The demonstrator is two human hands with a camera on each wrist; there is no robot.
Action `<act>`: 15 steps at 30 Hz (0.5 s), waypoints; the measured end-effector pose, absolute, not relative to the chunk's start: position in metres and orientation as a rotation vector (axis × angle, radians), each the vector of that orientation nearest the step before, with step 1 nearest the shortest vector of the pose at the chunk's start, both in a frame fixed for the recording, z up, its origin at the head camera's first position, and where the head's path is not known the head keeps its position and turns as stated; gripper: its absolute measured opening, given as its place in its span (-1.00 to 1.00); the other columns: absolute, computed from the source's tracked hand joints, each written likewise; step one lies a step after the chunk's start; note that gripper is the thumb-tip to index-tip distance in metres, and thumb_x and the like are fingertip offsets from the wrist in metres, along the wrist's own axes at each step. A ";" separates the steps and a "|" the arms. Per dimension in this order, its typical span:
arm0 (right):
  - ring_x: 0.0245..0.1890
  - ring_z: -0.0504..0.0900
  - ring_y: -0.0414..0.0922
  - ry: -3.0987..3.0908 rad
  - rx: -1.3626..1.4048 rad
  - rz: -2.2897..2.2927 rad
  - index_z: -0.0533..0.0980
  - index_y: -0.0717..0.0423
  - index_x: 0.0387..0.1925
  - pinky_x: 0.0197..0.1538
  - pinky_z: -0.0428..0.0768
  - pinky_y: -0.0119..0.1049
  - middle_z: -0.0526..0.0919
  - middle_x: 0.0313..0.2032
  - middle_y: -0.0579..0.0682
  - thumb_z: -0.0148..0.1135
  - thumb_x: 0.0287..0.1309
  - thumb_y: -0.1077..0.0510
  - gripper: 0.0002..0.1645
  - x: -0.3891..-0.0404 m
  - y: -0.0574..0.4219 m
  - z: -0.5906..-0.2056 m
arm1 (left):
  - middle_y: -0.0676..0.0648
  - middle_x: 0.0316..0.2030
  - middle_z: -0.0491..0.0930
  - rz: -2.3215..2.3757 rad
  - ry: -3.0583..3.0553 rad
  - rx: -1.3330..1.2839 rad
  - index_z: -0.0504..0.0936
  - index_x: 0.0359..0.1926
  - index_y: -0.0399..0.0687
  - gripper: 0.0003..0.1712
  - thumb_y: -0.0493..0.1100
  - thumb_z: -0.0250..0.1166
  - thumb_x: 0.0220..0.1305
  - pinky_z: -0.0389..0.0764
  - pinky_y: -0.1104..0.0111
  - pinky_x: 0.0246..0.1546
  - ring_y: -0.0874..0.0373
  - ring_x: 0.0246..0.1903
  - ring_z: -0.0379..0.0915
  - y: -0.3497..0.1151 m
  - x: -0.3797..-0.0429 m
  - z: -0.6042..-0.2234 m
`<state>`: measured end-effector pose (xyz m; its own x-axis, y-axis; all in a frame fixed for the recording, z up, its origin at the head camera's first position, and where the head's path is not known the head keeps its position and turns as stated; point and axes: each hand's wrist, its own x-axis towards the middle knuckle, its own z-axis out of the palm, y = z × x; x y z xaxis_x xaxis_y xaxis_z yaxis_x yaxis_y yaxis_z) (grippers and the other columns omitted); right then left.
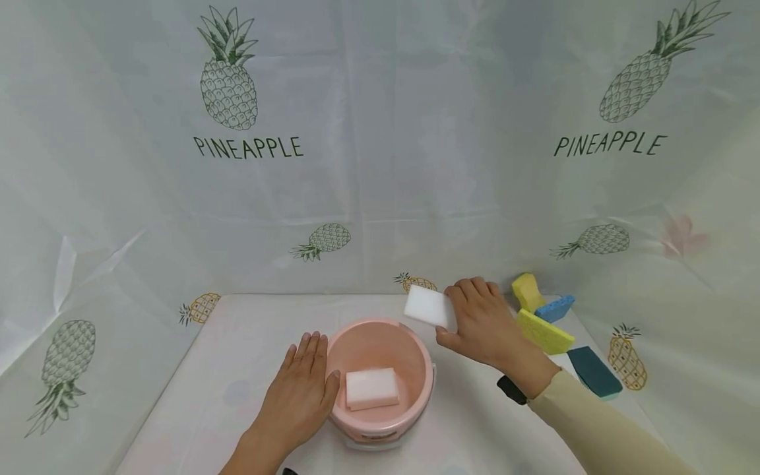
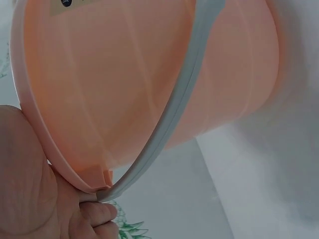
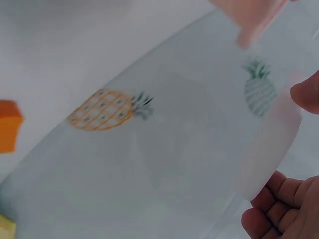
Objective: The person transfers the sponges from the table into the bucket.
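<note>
My right hand [image 1: 483, 323] holds a white block-shaped sponge [image 1: 429, 307] between thumb and fingers, above the table behind and right of a pink bucket [image 1: 427, 389]. In the right wrist view the white sponge [image 3: 271, 142] is pinched edge-on, thumb on one side and fingertips on the other. Another white sponge [image 1: 372, 388] lies inside the bucket. My left hand [image 1: 297, 389] rests at the bucket's left rim, fingers straight and together. From the left wrist, the palm is against the rim and the fingers are beside the end of the grey handle [image 2: 172, 114].
At the right of the table are a yellow sponge [image 1: 527, 292], a blue sponge [image 1: 555, 309], a yellow-green sponge [image 1: 544, 332] and a dark green scouring sponge [image 1: 594, 371]. A pineapple-printed sheet [image 1: 415, 165] hangs behind and at both sides of the white table [image 1: 249, 316].
</note>
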<state>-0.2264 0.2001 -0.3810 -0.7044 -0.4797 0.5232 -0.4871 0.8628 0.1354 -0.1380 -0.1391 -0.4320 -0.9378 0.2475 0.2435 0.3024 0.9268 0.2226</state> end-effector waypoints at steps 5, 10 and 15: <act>-0.03 0.52 0.08 -2.436 0.855 0.012 0.56 0.22 0.00 0.04 0.50 0.01 0.61 -0.08 0.09 0.36 0.01 -0.28 -0.27 -0.226 0.167 -0.374 | -0.38 0.57 0.21 -0.374 -2.874 -0.414 0.24 0.56 -0.43 -0.23 0.07 0.03 0.64 0.13 -0.14 0.61 -0.27 0.61 0.06 -0.139 -0.139 -0.433; -0.07 0.44 0.01 -2.453 0.996 -0.038 0.55 0.15 -0.02 0.01 0.45 -0.09 0.57 -0.10 0.03 0.33 0.08 -0.33 -0.31 -0.223 0.143 -0.378 | -0.38 0.57 0.22 -0.372 -2.873 -0.419 0.24 0.55 -0.44 -0.24 0.07 0.01 0.65 0.15 -0.14 0.60 -0.27 0.60 0.08 -0.139 -0.140 -0.433; -0.04 0.43 -0.04 -2.527 1.080 -0.118 0.56 0.08 -0.01 0.04 0.44 -0.13 0.57 -0.07 -0.02 0.32 0.11 -0.39 -0.30 -0.220 0.125 -0.389 | -0.38 0.56 0.23 -0.385 -2.874 -0.412 0.26 0.55 -0.43 -0.25 0.07 0.00 0.65 0.15 -0.12 0.60 -0.26 0.61 0.07 -0.139 -0.140 -0.433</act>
